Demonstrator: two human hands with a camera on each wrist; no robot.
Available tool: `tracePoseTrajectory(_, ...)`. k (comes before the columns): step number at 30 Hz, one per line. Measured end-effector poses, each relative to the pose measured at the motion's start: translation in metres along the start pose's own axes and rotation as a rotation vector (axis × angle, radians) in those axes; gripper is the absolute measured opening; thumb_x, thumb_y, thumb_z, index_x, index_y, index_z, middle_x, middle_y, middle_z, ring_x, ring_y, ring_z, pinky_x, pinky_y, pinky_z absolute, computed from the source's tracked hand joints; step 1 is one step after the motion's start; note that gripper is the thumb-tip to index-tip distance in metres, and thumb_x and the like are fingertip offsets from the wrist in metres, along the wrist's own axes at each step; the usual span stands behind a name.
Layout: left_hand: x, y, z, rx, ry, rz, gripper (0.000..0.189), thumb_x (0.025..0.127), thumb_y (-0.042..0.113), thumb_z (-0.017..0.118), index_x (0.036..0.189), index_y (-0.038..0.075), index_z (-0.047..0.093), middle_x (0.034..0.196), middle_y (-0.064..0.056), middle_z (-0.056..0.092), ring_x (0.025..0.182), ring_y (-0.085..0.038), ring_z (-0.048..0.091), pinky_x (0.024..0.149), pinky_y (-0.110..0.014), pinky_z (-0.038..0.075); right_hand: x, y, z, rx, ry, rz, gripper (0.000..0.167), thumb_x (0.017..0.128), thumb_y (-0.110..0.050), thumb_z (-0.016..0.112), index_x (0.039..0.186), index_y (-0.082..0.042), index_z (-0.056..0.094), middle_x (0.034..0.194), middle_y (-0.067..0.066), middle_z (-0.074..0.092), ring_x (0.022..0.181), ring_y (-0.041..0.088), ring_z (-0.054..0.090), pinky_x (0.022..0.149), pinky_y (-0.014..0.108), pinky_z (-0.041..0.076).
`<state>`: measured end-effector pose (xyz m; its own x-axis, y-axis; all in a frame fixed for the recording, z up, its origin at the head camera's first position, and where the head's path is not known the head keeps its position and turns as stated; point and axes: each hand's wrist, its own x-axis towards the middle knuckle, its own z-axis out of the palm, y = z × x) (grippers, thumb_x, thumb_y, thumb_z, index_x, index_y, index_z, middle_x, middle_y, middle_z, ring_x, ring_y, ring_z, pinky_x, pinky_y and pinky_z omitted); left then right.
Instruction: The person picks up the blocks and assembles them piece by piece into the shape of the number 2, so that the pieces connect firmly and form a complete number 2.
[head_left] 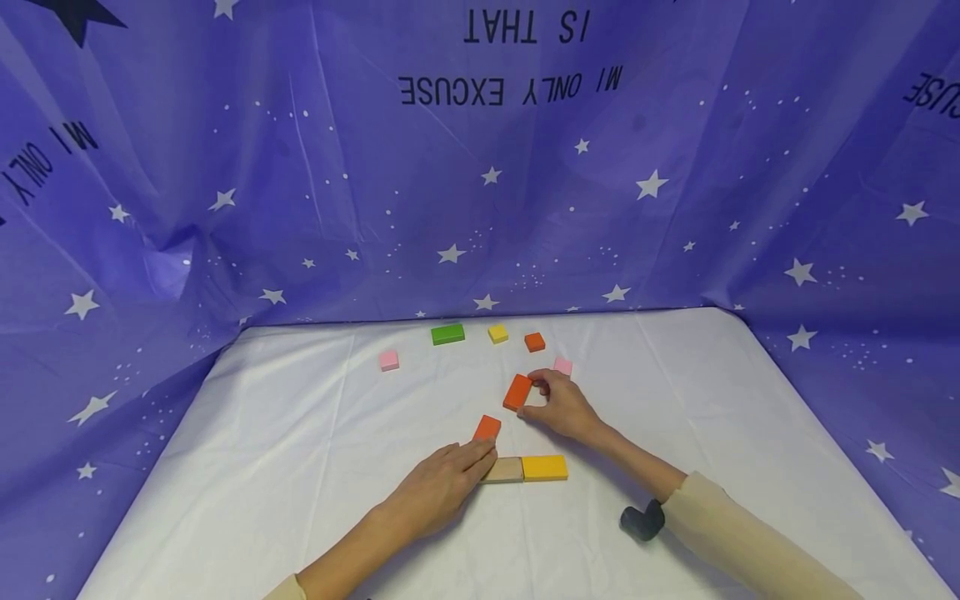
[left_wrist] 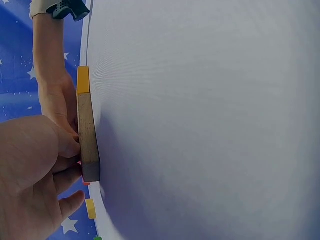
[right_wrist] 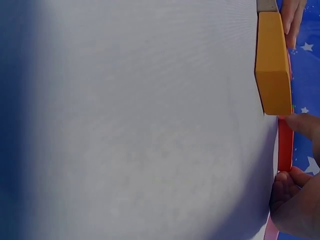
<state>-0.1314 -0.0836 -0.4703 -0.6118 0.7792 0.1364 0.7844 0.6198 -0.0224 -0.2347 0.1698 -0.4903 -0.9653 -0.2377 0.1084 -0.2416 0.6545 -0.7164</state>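
My right hand (head_left: 567,410) pinches an orange-red rectangular block (head_left: 517,392) by its two ends, between thumb and fingers; the right wrist view shows this block (right_wrist: 285,145) edge-on. Lower left of it, my left hand (head_left: 437,487) lies with fingers extended, the fingertips at a second orange-red block (head_left: 487,427) and partly covering it. Those fingers also overlap the left end of a plain wooden block (head_left: 504,471). End to end with the wooden block lies a yellow block (head_left: 545,468), forming a straight row in front of both orange-red blocks.
Toward the back of the white-covered table (head_left: 300,433) lie a green block (head_left: 447,334), a small yellow block (head_left: 498,334), a small orange block (head_left: 535,342) and a pink block (head_left: 388,361). Another pink block (head_left: 563,366) sits just behind my right hand. A purple starred curtain (head_left: 420,208) surrounds the table.
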Motion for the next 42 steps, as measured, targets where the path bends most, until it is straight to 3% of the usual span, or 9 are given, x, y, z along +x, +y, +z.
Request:
tracePoseTrajectory(7,0.000,0.000,0.002,0.002,0.012,0.005,0.044,0.096,0.009,0.064,0.139,0.005,0.057,0.146,-0.008,0.051,0.136,-0.019,0.046,0.106,-0.037,0.044,0.002,-0.005,0.004,0.005,-0.015,0.002,0.059,0.074,-0.020,0.088,0.123,0.002,0.064,0.094,0.005,0.058,0.088,0.020,0.051,0.077,0.033,0.047)
tracePoseTrajectory(21,-0.001,-0.002,0.002,-0.003,0.102,0.056,0.043,0.093,0.006,0.067,0.135,0.000,0.060,0.142,-0.012,0.054,0.131,-0.023,0.052,0.103,-0.034,0.046,0.002,-0.016,0.009,-0.016,-0.040,0.010,0.064,0.074,-0.023,0.089,0.127,0.001,0.062,0.108,0.008,0.062,0.095,0.021,0.056,0.087,0.037,0.050)
tracePoseTrajectory(31,0.000,-0.002,0.001,0.005,0.072,0.047,0.044,0.094,0.007,0.066,0.137,0.001,0.059,0.144,-0.012,0.053,0.132,-0.023,0.050,0.106,-0.034,0.044,0.003,-0.019,0.007,-0.002,-0.050,0.006,0.061,0.078,-0.027,0.086,0.126,0.001,0.062,0.112,0.008,0.063,0.099,0.022,0.057,0.091,0.038,0.051)
tracePoseTrajectory(42,-0.001,-0.002,0.002,0.001,0.084,0.050,0.042,0.094,0.007,0.066,0.136,0.001,0.060,0.143,-0.013,0.053,0.132,-0.023,0.051,0.105,-0.033,0.044,0.002,-0.021,0.010,0.008,-0.066,0.002,0.055,0.080,-0.026,0.085,0.123,0.000,0.064,0.110,0.008,0.064,0.096,0.021,0.057,0.087,0.037,0.050)
